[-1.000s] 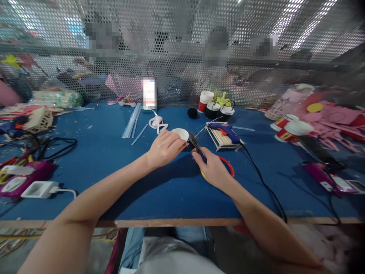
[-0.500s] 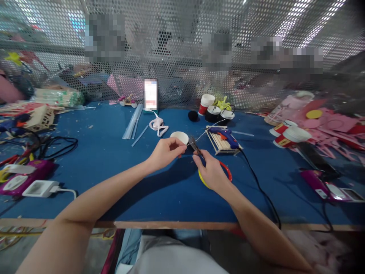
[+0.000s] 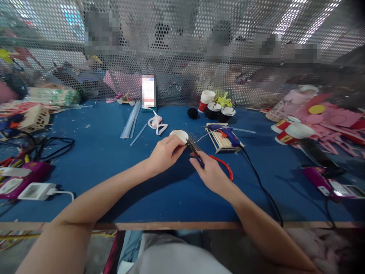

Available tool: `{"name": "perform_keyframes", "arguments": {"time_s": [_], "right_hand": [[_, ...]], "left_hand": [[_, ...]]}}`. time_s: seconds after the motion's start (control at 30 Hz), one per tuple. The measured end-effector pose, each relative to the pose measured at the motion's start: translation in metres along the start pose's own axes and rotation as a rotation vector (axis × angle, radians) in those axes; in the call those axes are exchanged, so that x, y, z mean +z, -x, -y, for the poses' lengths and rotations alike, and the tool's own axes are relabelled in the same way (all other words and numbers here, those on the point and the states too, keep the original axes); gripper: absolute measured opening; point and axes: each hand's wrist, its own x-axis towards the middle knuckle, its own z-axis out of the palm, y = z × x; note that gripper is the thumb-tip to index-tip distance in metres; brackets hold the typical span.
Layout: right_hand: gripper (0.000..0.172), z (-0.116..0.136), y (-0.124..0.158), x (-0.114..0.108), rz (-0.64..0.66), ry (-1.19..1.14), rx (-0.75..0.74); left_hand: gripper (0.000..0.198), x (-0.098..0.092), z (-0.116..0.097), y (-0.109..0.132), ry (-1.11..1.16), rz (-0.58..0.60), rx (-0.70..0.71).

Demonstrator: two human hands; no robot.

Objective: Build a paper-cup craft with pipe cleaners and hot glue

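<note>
- We have the wire (image 3: 203, 137) pinched between thumb and fingers of the left grip (image 3: 165, 154); holding it close to the tool (image 3: 194, 148) likely steadies it there.
- Our right grip (image 3: 215, 173) is wrapped round the tool, whose dark jaws point up and left, towards the pinch. We cannot tell whether they touch the wire, or whether it is pliers or scissors.
- From the left grip, the wire runs past the tool and up to the right, over the glue gun (image 3: 232, 137), its far length loose.
- A white disc (image 3: 179, 134) sits just behind the left fingertips; we cannot tell whether they hold it.
- Right of the right grip, the glue gun lies across a stick rack (image 3: 215, 140), probably to raise its nozzle. A red arc (image 3: 229, 169) curves out from behind that hand, partly hidden.
- Beyond both grips, clear sticks (image 3: 131, 121) lie to the left, and a phone (image 3: 148, 91) stands upright, presumably so its screen faces us.
- The desk (image 3: 171, 198) under our grips is blue, with small scraps and a bare wooden front edge.
- Farthest from our grips rises a perforated screen (image 3: 182, 76), with blurred people and bright lights showing behind it.
</note>
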Motion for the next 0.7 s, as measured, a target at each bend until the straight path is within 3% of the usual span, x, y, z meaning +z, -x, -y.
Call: {"name": "perform_keyframes", "arguments": {"time_s": [0.2,0.33,0.53,0.7], "right_hand": [[0.028,0.001,0.001,-0.002,-0.004,-0.018,0.006],[0.030,0.003,0.002,-0.004,0.051,-0.056,0.013],[0.035,0.006,0.005,-0.007,0.123,-0.141,0.046],[0.036,0.007,0.007,-0.007,0.159,-0.222,0.044]], "left_hand": [[0.009,-0.005,0.004,-0.002,-0.378,-0.067,0.297],[0.010,-0.009,0.011,-0.002,-0.441,-0.055,0.417],[0.015,-0.015,0.020,-0.004,-0.366,0.071,0.418],[0.012,-0.017,0.024,-0.005,-0.171,0.064,0.358]]}}
